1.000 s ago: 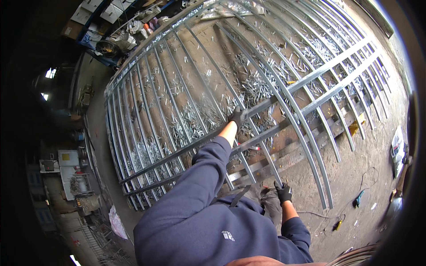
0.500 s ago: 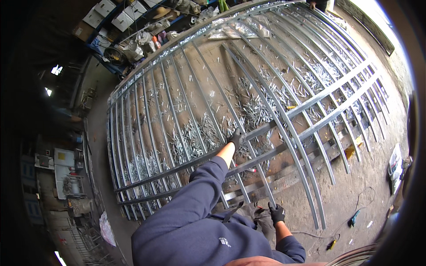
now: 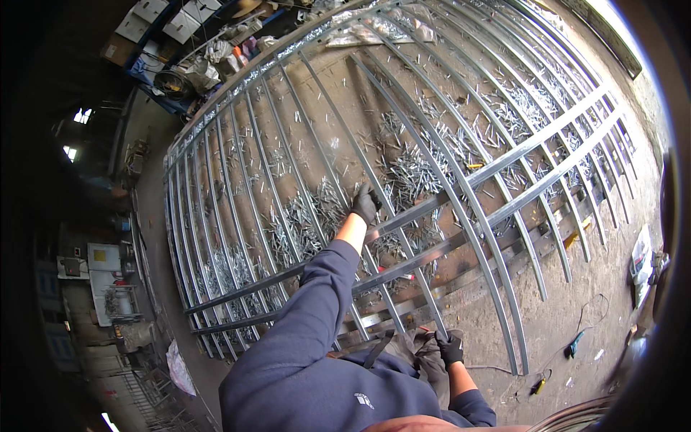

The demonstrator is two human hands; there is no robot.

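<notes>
Left hand (image 3: 366,204) has shifted up-left, apparently off the upper cross rail (image 3: 504,159), now beside a slat (image 3: 347,131), so rail contact looks ended; fingers bent, hold can't be told. Right hand (image 3: 450,349), lower centre, at another slat's end (image 3: 433,311), fingers curled, grasp unclear. Slatted metal frame with 2 rails spans centre, over brown table (image 3: 353,108) strewn with metal pieces (image 3: 414,173); boxes (image 3: 133,27) upper left, concrete floor (image 3: 615,266) right
</notes>
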